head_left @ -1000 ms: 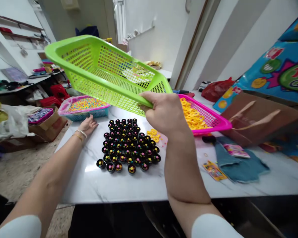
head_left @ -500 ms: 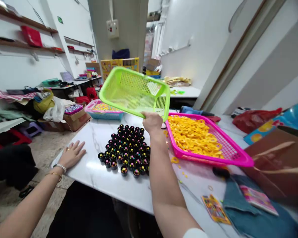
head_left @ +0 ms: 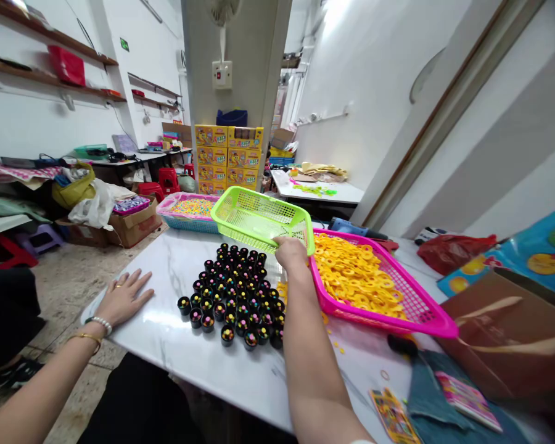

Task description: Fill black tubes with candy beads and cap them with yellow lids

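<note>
My right hand (head_left: 291, 251) grips the near rim of a lime-green plastic basket (head_left: 254, 216), which has holes in its walls and nothing visible inside. The basket is at the far side of the table, behind many small black cups (head_left: 234, 290) filled with colourful beads. My left hand (head_left: 124, 299) lies flat on the white marbled table (head_left: 161, 333), fingers spread, left of the cups. Just right of my right forearm sits a pink basket (head_left: 425, 308) heaped with yellow ring-shaped pieces (head_left: 356, 271).
A blue-and-pink basket (head_left: 189, 226) of small coloured beads stands at the table's far left. On the right are a brown paper bag (head_left: 513, 339), blue cloth (head_left: 439, 394) and a colourful card (head_left: 393, 416). Stacked yellow boxes (head_left: 229, 157) stand beyond the table.
The green basket has come down from a raised, tilted position to a lower, flatter one at the table's far side, still in my right hand. My left hand stays flat on the table.
</note>
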Tool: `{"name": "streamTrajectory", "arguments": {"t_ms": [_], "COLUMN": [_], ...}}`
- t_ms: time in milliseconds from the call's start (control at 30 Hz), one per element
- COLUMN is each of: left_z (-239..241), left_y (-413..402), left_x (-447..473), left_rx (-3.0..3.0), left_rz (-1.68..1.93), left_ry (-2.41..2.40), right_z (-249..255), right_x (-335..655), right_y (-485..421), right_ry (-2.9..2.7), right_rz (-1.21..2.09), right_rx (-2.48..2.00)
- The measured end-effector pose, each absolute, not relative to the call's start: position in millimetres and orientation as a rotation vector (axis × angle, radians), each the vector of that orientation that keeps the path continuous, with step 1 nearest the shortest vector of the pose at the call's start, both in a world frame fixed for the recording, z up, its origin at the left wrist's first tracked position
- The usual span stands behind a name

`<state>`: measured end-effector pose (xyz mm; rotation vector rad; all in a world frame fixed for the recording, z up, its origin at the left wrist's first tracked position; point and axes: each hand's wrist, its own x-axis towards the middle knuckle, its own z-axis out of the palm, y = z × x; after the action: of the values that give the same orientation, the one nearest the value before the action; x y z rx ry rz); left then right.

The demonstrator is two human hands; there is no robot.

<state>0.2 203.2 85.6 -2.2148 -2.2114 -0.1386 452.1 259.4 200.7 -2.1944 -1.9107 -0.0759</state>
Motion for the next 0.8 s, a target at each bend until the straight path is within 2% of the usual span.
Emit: {"name": "streamTrajectory", "arguments": {"t_ms": [333,567,800], "left_z": [79,84,85], "left_y": [207,202,200], "left_x": [-5,-1,-1], "left_rx": [-2.214,-2.192,-2.236], "left_rz": [-0.173,-0.041,-0.088], "left_ry": [-2.190,-2.220,-2.195], "right_z": [194,202,210], "right_x": [453,447,447], "right_y": [262,247,246], "right_ry": [-1.750,-1.570,-1.415], "right_rz": [-0.090,-0.229,-0.345], "right_rx": [-2.253,-2.173,-2.139]}}
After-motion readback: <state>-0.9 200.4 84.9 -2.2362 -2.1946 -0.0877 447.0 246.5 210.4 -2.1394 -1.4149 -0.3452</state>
